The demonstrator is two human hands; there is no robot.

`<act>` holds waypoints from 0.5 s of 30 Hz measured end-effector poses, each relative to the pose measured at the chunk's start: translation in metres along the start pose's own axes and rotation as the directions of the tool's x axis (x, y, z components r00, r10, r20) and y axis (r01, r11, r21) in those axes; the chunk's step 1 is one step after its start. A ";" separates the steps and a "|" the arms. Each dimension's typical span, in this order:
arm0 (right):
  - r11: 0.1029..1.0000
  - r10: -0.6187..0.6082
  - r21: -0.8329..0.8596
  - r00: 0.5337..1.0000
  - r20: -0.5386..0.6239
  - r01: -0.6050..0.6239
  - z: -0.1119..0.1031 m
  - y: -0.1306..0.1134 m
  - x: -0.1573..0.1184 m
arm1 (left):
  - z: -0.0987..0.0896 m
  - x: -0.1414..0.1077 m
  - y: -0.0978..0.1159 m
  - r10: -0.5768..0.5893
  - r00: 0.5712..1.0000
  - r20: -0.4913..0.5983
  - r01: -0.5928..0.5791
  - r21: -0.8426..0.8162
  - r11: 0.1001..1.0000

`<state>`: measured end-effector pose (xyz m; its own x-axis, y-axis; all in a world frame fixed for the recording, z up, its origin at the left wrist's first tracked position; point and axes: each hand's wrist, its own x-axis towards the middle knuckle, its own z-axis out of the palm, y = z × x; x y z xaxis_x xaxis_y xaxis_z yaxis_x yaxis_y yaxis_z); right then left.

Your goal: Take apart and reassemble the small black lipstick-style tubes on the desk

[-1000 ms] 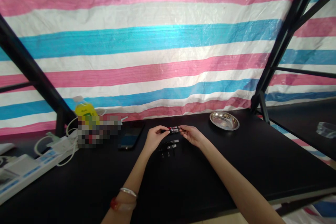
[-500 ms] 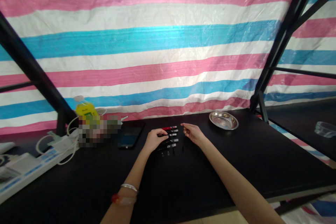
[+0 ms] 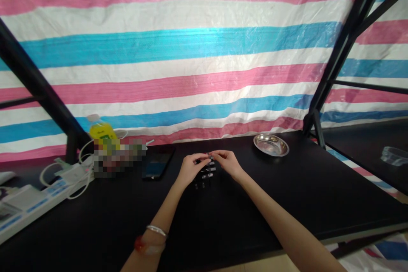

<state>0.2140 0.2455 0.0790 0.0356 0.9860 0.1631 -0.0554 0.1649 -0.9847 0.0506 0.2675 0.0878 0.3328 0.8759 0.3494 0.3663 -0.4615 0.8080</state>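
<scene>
My left hand (image 3: 190, 167) is closed in a pinch over a row of slim pens on the black table, with its thumb and fingertips on one pen. Across from it, my right hand (image 3: 227, 162) has its fingertips pinched together at the silvery end (image 3: 210, 157) of that pen. What sits between the right fingertips is too small to make out. Nearer to me in the row, a black pen (image 3: 208, 175) with a clear, silvery end lies flat. Two tiny clear pieces (image 3: 203, 185) rest in front of it. The hands partly cover the other pens.
A shiny metal dish (image 3: 270, 145) stands at the right rear. On the left lie a dark tablet or phone (image 3: 156, 165), a white power strip (image 3: 19, 221) with cables, and a yellow bottle (image 3: 103, 132). Black metal posts (image 3: 331, 68) flank the striped sheet (image 3: 191, 42) behind.
My right hand has moved left, from beside the row to the pen's end, and now meets my left fingertips. My left hand has stayed over the pens, its fingers shifted slightly.
</scene>
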 end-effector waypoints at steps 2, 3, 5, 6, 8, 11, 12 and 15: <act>1.000 -0.021 -0.020 0.999 0.025 0.022 0.000 -0.002 -0.001 | 0.002 0.000 0.003 -0.025 1.000 -0.002 0.025 -0.032 0.999; 0.999 -0.027 -0.022 0.999 0.030 0.028 0.000 -0.002 -0.001 | 0.002 0.000 0.004 -0.036 0.999 -0.010 0.035 -0.050 0.998; 0.999 -0.034 -0.019 0.999 0.029 0.034 -0.001 -0.002 -0.001 | 0.002 0.000 0.004 -0.054 0.998 -0.026 0.050 -0.113 0.992; 0.999 -0.038 -0.011 0.999 0.025 0.038 -0.001 -0.001 -0.001 | 0.002 0.000 0.003 -0.061 0.998 -0.032 0.055 -0.157 0.986; 0.999 -0.047 0.012 0.999 0.022 0.047 -0.001 0.001 0.001 | 0.001 0.001 0.002 -0.081 0.996 -0.034 0.071 -0.241 0.968; 0.998 -0.048 0.046 0.998 0.033 0.046 -0.001 0.006 0.003 | -0.001 0.002 -0.001 -0.126 0.992 -0.030 0.111 -0.308 0.945; 0.998 -0.046 0.055 0.998 0.042 0.043 -0.001 0.007 0.003 | -0.001 0.002 -0.002 -0.137 0.990 -0.027 0.121 -0.318 0.940; 0.996 -0.050 0.080 0.996 0.080 0.043 -0.001 0.009 0.004 | -0.001 0.003 -0.003 -0.141 0.990 -0.019 0.127 -0.337 0.933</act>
<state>0.2150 0.2507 0.0709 -0.0421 0.9754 0.2163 -0.1330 0.2091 -0.9688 0.0495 0.2715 0.0865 0.2612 0.9348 0.2408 0.0912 -0.2723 0.9579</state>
